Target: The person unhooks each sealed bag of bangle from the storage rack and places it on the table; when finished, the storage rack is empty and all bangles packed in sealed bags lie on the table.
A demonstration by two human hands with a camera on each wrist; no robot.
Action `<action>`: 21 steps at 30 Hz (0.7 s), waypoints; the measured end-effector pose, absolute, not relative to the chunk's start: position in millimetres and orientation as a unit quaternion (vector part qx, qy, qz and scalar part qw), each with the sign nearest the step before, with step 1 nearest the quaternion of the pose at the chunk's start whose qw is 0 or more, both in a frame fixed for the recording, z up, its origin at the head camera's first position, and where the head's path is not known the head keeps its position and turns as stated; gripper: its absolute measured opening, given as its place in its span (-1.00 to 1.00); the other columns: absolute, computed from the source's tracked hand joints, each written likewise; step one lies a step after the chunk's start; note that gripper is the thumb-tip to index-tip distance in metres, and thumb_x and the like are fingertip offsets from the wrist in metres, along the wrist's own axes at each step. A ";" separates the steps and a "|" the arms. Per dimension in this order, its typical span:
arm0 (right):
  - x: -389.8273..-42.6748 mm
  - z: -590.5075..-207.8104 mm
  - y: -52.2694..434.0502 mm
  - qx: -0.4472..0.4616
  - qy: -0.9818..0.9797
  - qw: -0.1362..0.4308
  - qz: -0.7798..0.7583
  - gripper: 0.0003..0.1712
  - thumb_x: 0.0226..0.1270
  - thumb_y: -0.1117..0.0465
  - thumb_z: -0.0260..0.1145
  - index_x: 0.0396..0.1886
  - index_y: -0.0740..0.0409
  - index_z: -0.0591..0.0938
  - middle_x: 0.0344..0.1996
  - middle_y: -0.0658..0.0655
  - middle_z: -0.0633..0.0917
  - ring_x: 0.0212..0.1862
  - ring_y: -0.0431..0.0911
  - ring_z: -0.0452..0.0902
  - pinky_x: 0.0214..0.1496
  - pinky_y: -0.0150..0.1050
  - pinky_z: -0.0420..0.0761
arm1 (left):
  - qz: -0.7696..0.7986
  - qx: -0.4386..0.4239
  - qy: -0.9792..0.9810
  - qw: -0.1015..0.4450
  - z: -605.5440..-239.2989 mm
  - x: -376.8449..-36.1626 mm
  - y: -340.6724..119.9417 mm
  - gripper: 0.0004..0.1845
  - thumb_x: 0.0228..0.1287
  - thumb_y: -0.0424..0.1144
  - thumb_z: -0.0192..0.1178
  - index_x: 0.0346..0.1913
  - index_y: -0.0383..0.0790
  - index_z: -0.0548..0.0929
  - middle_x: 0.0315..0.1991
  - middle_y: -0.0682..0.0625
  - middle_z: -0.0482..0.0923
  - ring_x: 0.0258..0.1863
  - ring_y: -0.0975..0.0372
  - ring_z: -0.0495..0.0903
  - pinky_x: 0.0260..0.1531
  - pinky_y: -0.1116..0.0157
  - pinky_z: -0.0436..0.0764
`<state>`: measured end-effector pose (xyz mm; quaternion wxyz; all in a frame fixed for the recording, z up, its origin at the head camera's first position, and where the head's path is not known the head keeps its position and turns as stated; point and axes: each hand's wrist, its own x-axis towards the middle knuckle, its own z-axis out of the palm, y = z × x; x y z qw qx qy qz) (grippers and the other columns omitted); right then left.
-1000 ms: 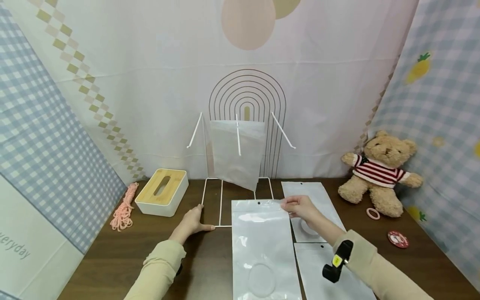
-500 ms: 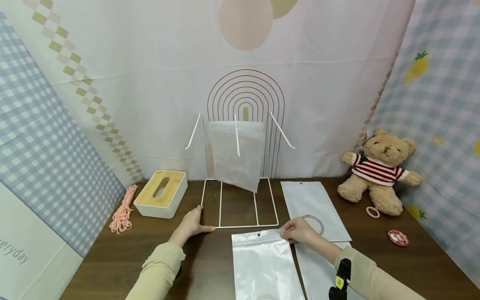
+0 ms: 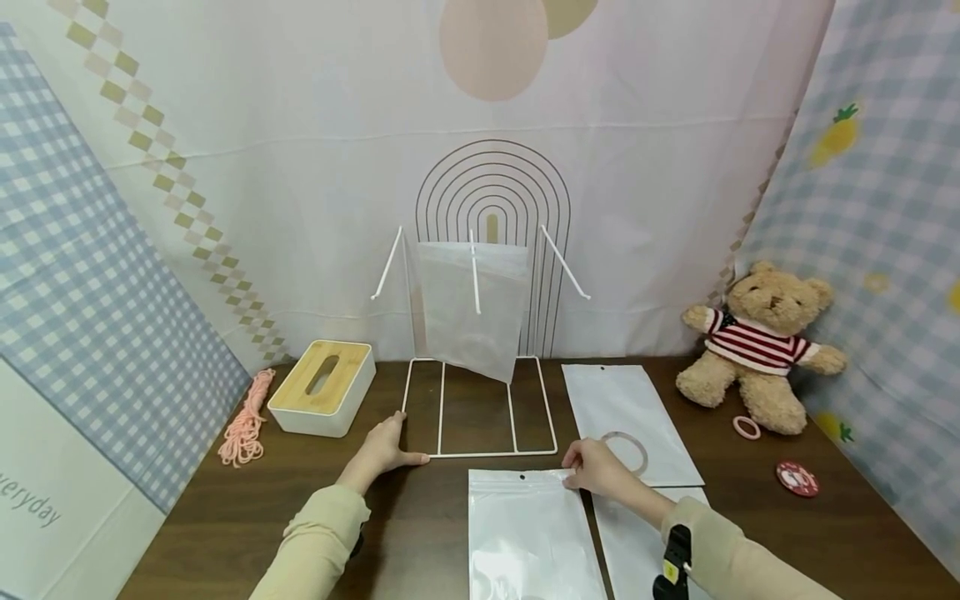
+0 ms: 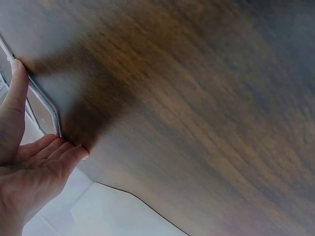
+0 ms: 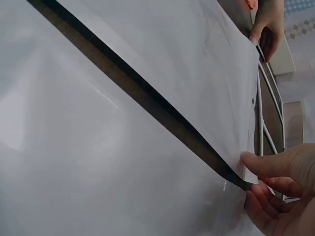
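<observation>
My left hand (image 3: 381, 446) holds the front left corner of a white wire display rack (image 3: 491, 455), thumb on the front wire and fingers at the side wire, as the left wrist view (image 4: 42, 162) shows. My right hand (image 3: 603, 471) pinches the upper right corner of a white zip bag (image 3: 525, 525) with a hang hole at its top. The bag's lower part runs out of the head view. Another pale zip bag (image 3: 453, 308) hangs on the rack's middle hook. Two more white bags, a far one (image 3: 611, 400) and a near one (image 3: 637, 533), lie on the right.
A tissue box with a wooden lid (image 3: 321, 387) and a pink cord bundle (image 3: 246, 421) sit left of the rack. At right are a teddy bear (image 3: 761, 342), a pink ring (image 3: 746, 427) and a red-and-white poker chip (image 3: 797, 479). The rack's hooks jut forward.
My right hand has drawn the zip bag towards me and lowered it, away from the rack's base, uncovering the base's front wire. My left hand has stayed at the rack's corner.
</observation>
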<state>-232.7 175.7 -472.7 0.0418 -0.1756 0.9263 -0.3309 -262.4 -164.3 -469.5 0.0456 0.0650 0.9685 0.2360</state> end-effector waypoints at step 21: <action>-304.9 -483.7 163.1 -0.207 0.928 0.133 -0.280 0.31 -0.15 -0.10 0.50 0.33 0.57 -0.05 0.34 0.54 -0.01 0.39 0.33 -0.10 0.38 0.15 0.11 | 0.239 0.068 0.968 0.038 -472.6 -262.8 -164.4 0.01 -0.19 -0.05 0.47 0.22 -0.64 0.21 0.19 -0.52 0.26 0.18 -0.26 0.31 0.19 -0.04 0.35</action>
